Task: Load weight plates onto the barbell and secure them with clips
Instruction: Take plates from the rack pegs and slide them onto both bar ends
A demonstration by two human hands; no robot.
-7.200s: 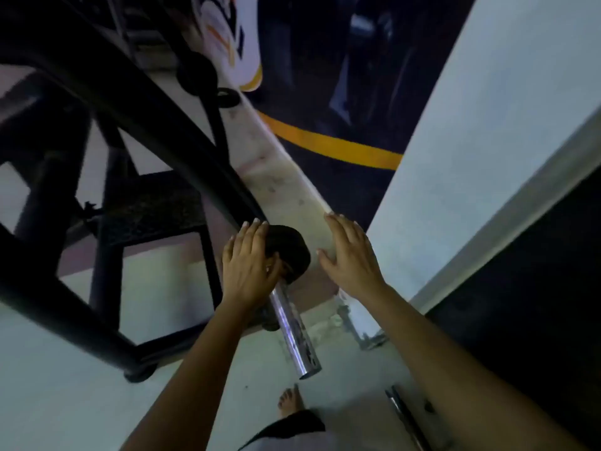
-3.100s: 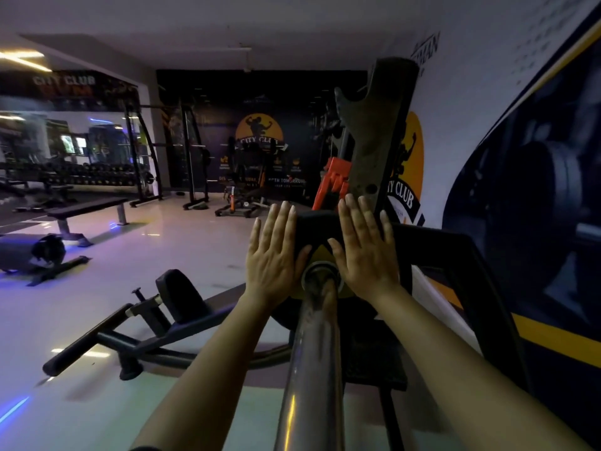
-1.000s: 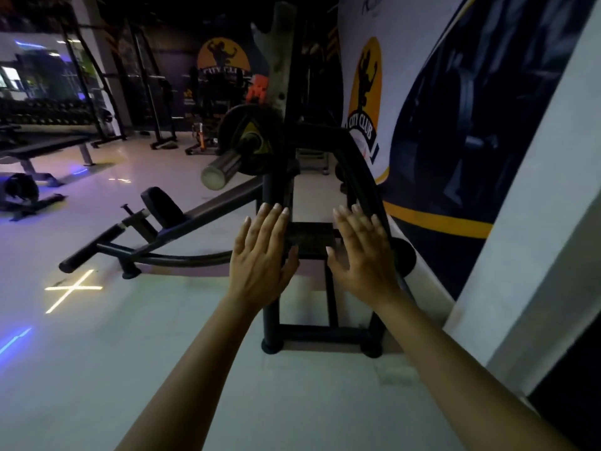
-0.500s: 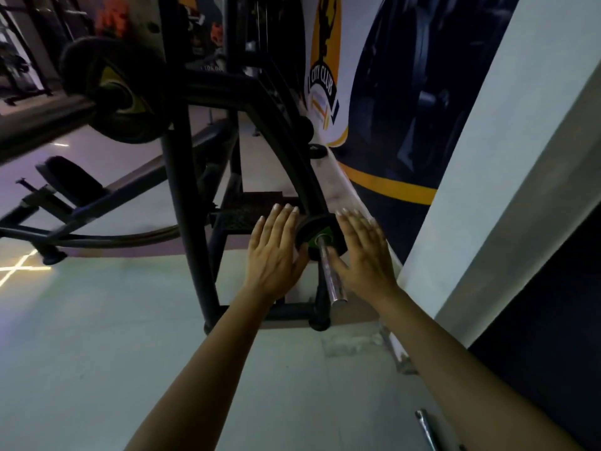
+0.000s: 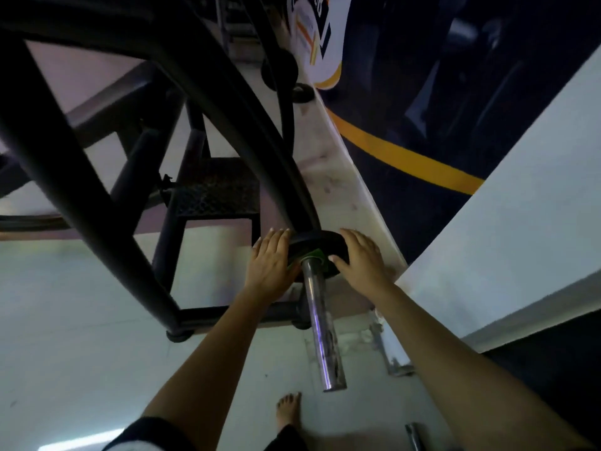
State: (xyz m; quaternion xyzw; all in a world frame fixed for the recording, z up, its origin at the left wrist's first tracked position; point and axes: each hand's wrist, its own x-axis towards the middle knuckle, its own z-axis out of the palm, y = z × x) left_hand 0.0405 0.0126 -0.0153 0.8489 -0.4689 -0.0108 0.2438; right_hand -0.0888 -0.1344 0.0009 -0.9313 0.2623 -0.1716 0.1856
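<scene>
A small black weight plate [image 5: 317,244] with a green centre label sits on a chrome storage peg [image 5: 322,323] that juts out low from the black rack frame [image 5: 227,102]. My left hand [image 5: 270,265] grips the plate's left edge, and my right hand [image 5: 359,258] grips its right edge. The plate rests at the inner end of the peg, against the rack. No barbell and no clip shows in this view.
A black mesh step [image 5: 216,190] lies inside the rack. The wall with a yellow stripe [image 5: 406,157] runs close on the right. My bare foot [image 5: 289,411] stands below the peg's tip. A chrome bar end [image 5: 413,434] lies on the floor at the bottom right.
My view has dropped toward the floor and moved closer to the lower peg. Both hands have wrapped onto the small plate's edges.
</scene>
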